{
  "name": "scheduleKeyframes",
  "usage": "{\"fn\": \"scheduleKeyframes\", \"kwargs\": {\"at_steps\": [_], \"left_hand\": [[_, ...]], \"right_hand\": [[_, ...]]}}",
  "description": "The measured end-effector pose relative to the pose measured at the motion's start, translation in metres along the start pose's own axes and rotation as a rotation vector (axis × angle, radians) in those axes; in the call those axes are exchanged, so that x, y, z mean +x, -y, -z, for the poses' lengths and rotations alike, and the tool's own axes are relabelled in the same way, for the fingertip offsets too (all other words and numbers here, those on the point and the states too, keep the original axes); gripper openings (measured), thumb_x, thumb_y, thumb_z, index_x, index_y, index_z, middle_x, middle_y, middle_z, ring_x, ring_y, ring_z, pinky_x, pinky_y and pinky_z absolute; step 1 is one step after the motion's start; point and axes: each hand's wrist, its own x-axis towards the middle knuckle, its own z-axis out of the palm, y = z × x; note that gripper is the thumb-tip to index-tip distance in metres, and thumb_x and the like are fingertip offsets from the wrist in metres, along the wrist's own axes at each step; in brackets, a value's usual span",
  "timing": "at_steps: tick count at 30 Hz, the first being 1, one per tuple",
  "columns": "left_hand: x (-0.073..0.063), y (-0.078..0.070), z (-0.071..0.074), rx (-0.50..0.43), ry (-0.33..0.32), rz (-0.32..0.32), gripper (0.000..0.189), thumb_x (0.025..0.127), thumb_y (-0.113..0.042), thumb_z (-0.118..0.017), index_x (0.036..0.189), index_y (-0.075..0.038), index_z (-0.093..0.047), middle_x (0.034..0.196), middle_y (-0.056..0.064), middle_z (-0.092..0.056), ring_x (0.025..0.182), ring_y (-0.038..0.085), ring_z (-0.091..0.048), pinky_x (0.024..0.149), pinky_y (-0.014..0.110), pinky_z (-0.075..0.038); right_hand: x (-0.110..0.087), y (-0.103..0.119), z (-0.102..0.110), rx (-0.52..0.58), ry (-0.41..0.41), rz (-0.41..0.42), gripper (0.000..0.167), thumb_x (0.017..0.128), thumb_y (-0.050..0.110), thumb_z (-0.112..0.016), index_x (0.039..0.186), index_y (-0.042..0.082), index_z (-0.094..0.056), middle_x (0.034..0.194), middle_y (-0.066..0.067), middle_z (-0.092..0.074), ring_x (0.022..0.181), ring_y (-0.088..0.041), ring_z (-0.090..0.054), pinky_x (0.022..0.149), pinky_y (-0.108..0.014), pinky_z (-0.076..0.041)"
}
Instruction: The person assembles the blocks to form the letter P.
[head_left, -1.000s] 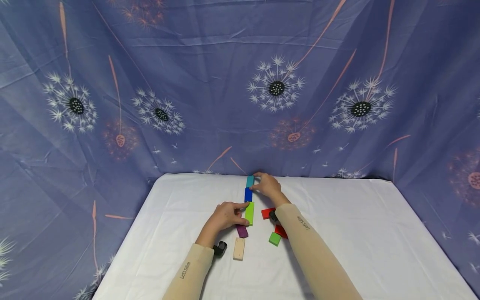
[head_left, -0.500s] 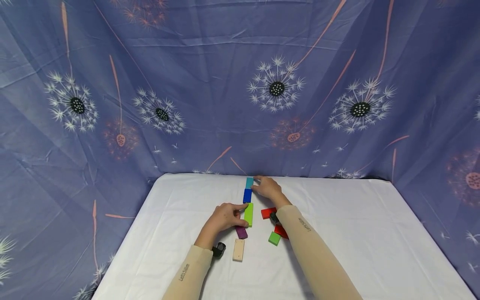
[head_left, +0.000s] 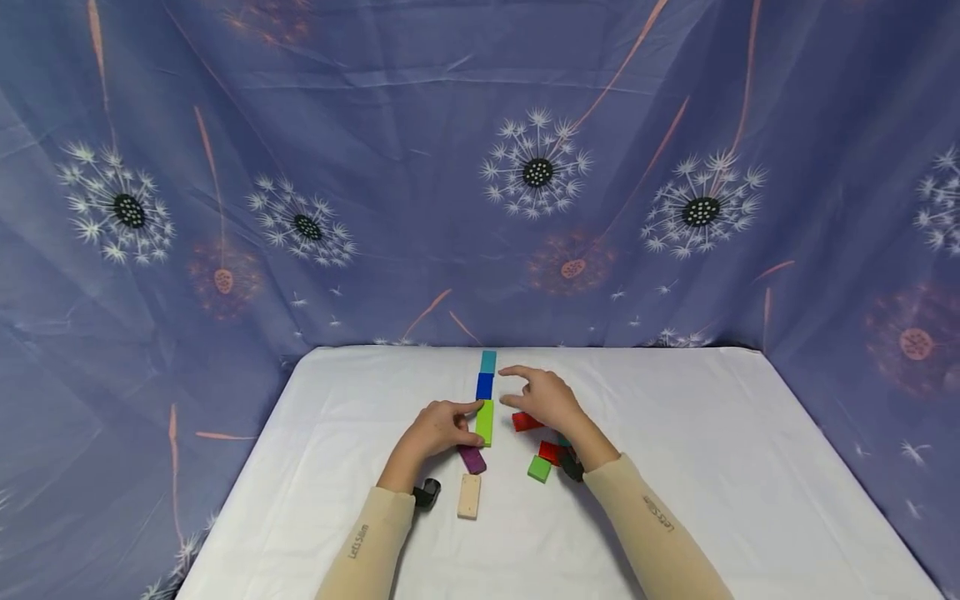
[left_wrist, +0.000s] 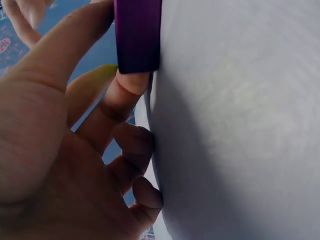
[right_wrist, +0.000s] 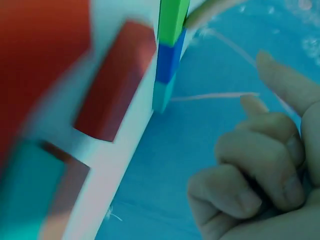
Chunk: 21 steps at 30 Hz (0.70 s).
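Observation:
My left hand (head_left: 435, 431) pinches a lime green block (head_left: 485, 422) lengthwise, index finger at its far end and thumb at its near end. Beyond it, in one line, stand a dark blue block (head_left: 484, 386) and a light blue block (head_left: 488, 362). Just right of this row my right hand (head_left: 551, 400) hovers with nothing in it, thumb and index finger spread apart; its other fingers curl loosely in the right wrist view. A purple block (left_wrist: 139, 35) lies close by the left thumb.
A plain wooden block (head_left: 468, 497) lies nearer the body. Under the right hand and wrist are a red block (head_left: 527, 422), another red piece (head_left: 551, 452), a green block (head_left: 539, 468) and a partly covered teal block (right_wrist: 32, 190). A patterned curtain (head_left: 420, 208) hangs behind the white-covered table (head_left: 315, 433).
My right hand has let go of the light blue and dark blue blocks and drawn back to the right. The left hand keeps its pinch on the lime green block. The head view has shifted slightly.

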Motion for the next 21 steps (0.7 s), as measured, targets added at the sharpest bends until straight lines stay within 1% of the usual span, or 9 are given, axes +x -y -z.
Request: {"fn": "scheduleKeyframes", "kwargs": {"at_steps": [2, 3, 5, 7, 10, 12, 14, 17, 21], "left_hand": [[0.001, 0.001, 0.000, -0.008, 0.001, 0.009, 0.075, 0.081, -0.040, -0.092, 0.149, -0.025, -0.064, 0.070, -0.007, -0.062, 0.062, 0.009, -0.052, 0.058, 0.025, -0.038], [0.001, 0.001, 0.000, -0.015, 0.001, 0.009, 0.075, 0.081, -0.039, -0.092, 0.149, -0.024, -0.064, 0.070, -0.007, -0.063, 0.062, 0.010, -0.052, 0.058, 0.026, -0.038], [0.002, 0.001, -0.001, -0.018, -0.001, 0.016, 0.076, 0.080, -0.039, -0.093, 0.149, -0.024, -0.064, 0.070, -0.007, -0.064, 0.062, 0.010, -0.053, 0.058, 0.026, -0.038], [0.002, 0.000, 0.001, -0.020, -0.004, 0.025, 0.076, 0.080, -0.039, -0.093, 0.149, -0.025, -0.064, 0.070, -0.007, -0.065, 0.062, 0.010, -0.053, 0.058, 0.026, -0.038], [0.003, -0.001, 0.004, -0.021, -0.018, 0.027, 0.075, 0.079, -0.038, -0.094, 0.148, -0.025, -0.065, 0.069, -0.007, -0.066, 0.061, 0.010, -0.054, 0.058, 0.026, -0.038], [0.003, -0.001, 0.005, -0.038, -0.022, 0.031, 0.074, 0.080, -0.035, -0.093, 0.148, -0.025, -0.066, 0.070, -0.006, -0.066, 0.061, 0.010, -0.054, 0.057, 0.026, -0.038], [0.003, -0.002, 0.004, -0.052, -0.024, 0.030, 0.072, 0.081, -0.031, -0.093, 0.147, -0.023, -0.066, 0.069, -0.006, -0.067, 0.061, 0.010, -0.054, 0.058, 0.026, -0.038], [0.002, -0.003, 0.003, -0.058, -0.017, 0.025, 0.070, 0.082, -0.027, -0.092, 0.146, -0.022, -0.067, 0.069, -0.005, -0.067, 0.061, 0.010, -0.054, 0.058, 0.026, -0.039], [0.001, -0.001, 0.001, -0.047, -0.011, 0.011, 0.070, 0.081, -0.028, -0.092, 0.146, -0.021, -0.067, 0.068, -0.006, -0.066, 0.060, 0.009, -0.053, 0.058, 0.025, -0.039]], "right_hand": [[-0.019, 0.001, -0.003, 0.031, 0.052, 0.029, 0.050, 0.092, 0.033, -0.083, 0.141, 0.029, -0.070, 0.058, 0.000, -0.050, 0.051, -0.013, -0.037, 0.050, -0.027, -0.027], [-0.028, 0.001, -0.005, 0.037, 0.077, 0.039, 0.050, 0.092, 0.032, -0.084, 0.139, 0.030, -0.070, 0.058, 0.003, -0.046, 0.050, -0.012, -0.036, 0.050, -0.027, -0.027], [-0.043, 0.002, -0.010, 0.039, 0.127, 0.058, 0.049, 0.090, 0.031, -0.086, 0.137, 0.031, -0.072, 0.058, 0.006, -0.043, 0.051, -0.011, -0.035, 0.050, -0.026, -0.027], [-0.053, 0.004, -0.016, 0.020, 0.162, 0.075, 0.048, 0.089, 0.031, -0.087, 0.134, 0.032, -0.073, 0.062, 0.007, -0.046, 0.055, -0.011, -0.041, 0.051, -0.026, -0.030], [-0.059, 0.006, -0.025, -0.021, 0.185, 0.118, 0.045, 0.087, 0.030, -0.088, 0.130, 0.031, -0.076, 0.068, 0.008, -0.053, 0.062, -0.010, -0.048, 0.053, -0.025, -0.035], [-0.060, 0.008, -0.031, -0.056, 0.190, 0.145, 0.043, 0.086, 0.030, -0.089, 0.128, 0.032, -0.077, 0.068, 0.009, -0.056, 0.064, -0.009, -0.051, 0.053, -0.024, -0.037], [-0.060, 0.009, -0.037, -0.084, 0.192, 0.179, 0.042, 0.086, 0.030, -0.089, 0.126, 0.032, -0.078, 0.062, 0.009, -0.051, 0.059, -0.008, -0.047, 0.053, -0.023, -0.033], [-0.060, 0.011, -0.045, -0.134, 0.190, 0.220, 0.041, 0.086, 0.030, -0.089, 0.125, 0.033, -0.079, 0.056, 0.011, -0.041, 0.053, -0.007, -0.036, 0.052, -0.022, -0.026], [-0.061, 0.013, -0.052, -0.219, 0.176, 0.244, 0.041, 0.086, 0.031, -0.089, 0.125, 0.036, -0.080, 0.054, 0.013, -0.042, 0.053, -0.007, -0.029, 0.052, -0.023, -0.022]]}}
